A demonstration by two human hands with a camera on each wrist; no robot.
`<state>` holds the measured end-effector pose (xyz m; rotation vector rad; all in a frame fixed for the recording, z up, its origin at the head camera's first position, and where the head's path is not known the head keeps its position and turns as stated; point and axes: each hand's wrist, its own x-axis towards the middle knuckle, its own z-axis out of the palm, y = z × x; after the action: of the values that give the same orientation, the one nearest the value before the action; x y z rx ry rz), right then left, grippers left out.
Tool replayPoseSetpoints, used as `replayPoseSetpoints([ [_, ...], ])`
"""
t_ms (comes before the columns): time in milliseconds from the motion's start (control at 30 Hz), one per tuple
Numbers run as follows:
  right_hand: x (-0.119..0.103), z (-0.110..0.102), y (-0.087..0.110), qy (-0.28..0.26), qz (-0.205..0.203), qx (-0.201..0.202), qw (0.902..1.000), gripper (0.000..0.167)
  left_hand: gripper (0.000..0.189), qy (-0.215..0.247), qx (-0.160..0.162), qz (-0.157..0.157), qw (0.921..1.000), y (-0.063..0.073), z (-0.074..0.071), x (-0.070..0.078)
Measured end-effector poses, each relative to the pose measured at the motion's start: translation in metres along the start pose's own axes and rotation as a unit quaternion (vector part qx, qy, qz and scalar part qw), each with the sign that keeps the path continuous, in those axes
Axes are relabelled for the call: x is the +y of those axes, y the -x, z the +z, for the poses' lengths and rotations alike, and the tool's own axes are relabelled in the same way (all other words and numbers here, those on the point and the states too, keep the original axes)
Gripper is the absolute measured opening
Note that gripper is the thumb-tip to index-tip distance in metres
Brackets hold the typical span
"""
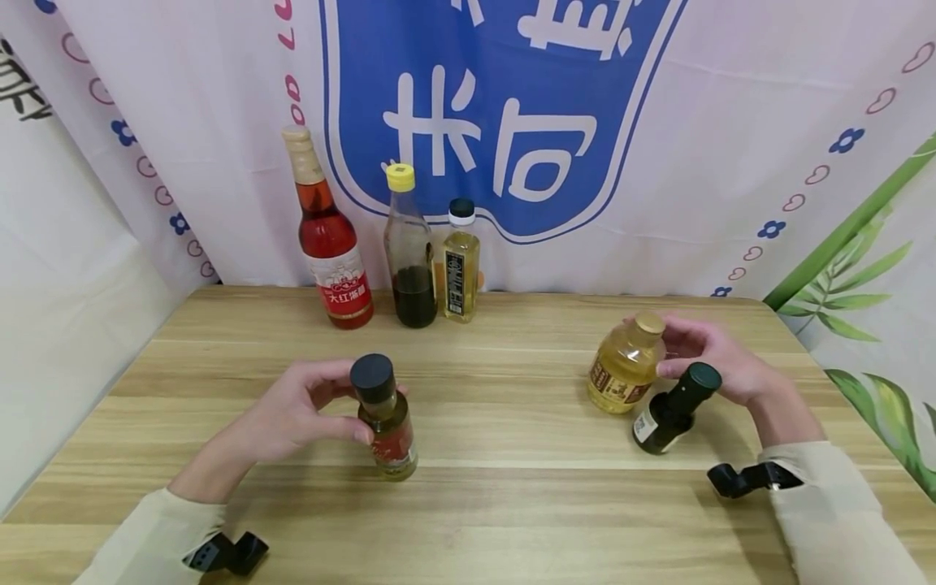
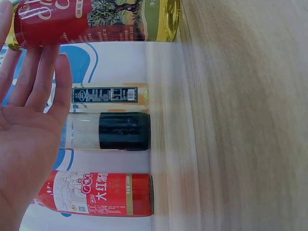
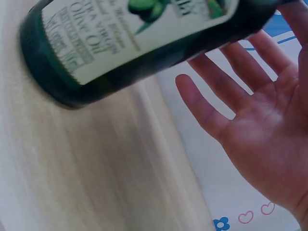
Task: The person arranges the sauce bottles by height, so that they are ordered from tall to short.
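My left hand (image 1: 292,410) holds a small black-capped oil bottle (image 1: 395,447) with a red label, thumb on its near side and fingers behind. In the left wrist view, a tree picture shows on this oil bottle's label (image 2: 110,21). At the right, my right hand (image 1: 712,357) grips a gold-capped bottle of yellow oil (image 1: 621,374), thumb at its right side and fingers behind. A dark green olive oil bottle (image 1: 661,422) stands just in front of that hand. In the right wrist view, the olive oil bottle (image 3: 120,43) covers the fingertips.
Along the back edge of the wooden table (image 1: 475,520) stand a tall red vinegar bottle (image 1: 340,280), a yellow-capped bottle of dark liquid (image 1: 413,284) and a slim bottle of pale yellow liquid (image 1: 461,276). A printed curtain (image 1: 702,162) hangs behind them.
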<state>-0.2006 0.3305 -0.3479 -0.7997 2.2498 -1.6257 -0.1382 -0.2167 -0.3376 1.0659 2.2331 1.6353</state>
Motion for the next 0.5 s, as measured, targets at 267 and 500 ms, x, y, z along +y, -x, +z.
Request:
replayPoseSetpoints([
  [267, 0.007, 0.008, -0.001, -0.004, -0.011, 0.020, 0.9997, 0.066, 0.052, -0.001, 0.002, -0.006, 1.0000, 0.000, 0.000, 0.001],
  [500, 0.008, 0.012, -0.001, -0.022, 0.007, 0.067, 0.9975, 0.065, 0.052, -0.005, 0.006, -0.006, 1.0000, -0.001, 0.000, 0.002],
])
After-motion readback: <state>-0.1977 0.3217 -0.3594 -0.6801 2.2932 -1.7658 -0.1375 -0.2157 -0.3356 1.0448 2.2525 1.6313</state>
